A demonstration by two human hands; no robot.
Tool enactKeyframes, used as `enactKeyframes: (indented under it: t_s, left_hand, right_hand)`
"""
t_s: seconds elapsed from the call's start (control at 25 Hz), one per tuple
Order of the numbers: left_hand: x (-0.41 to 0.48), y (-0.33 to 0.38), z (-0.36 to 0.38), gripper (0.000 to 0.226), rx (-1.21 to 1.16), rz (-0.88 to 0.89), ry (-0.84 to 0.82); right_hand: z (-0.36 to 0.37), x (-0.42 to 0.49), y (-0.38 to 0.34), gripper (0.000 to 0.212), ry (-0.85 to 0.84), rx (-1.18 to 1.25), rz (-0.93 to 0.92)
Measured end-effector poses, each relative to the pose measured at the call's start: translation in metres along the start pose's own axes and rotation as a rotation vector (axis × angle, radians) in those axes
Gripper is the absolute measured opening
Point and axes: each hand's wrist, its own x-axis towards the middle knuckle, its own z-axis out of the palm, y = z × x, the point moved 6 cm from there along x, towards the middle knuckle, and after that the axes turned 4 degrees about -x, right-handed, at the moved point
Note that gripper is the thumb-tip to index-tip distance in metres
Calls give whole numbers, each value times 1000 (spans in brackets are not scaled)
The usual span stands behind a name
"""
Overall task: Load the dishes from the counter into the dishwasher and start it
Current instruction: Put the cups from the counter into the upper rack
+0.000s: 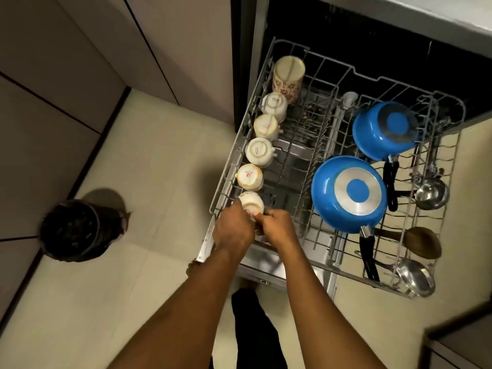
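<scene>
Both hands grasp a small glazed cream cup (251, 202), upturned at the near left corner of the grey wire rack (323, 134). The left hand (233, 231) wraps its rounded side and the right hand (277, 227) pinches its near edge. A round blue pan (348, 194) lies base-up to the right, well apart.

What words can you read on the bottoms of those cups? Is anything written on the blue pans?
Small cups, counted from the back of the rack:
"SISTA": base of the third cup.
"Sunny", probably, with a red dot: base of the fourth cup.
First cup: dark print, too blurred to read.
Second cup: red mark, too faint to read.
Held cup: nothing readable.
Blue pans: none.
</scene>
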Motion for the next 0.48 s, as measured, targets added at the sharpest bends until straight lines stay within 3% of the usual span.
enactKeyframes:
  t_s: [0.16, 0.48]
  left_hand:
    - [5, -3, 7, 29, -78, -132, -7]
    - [23, 4, 4, 38, -106, -154, -14]
  right_hand:
    - [7, 13, 0, 19, 21, -103, -22]
    - [11, 32, 0, 30, 98, -144, 15]
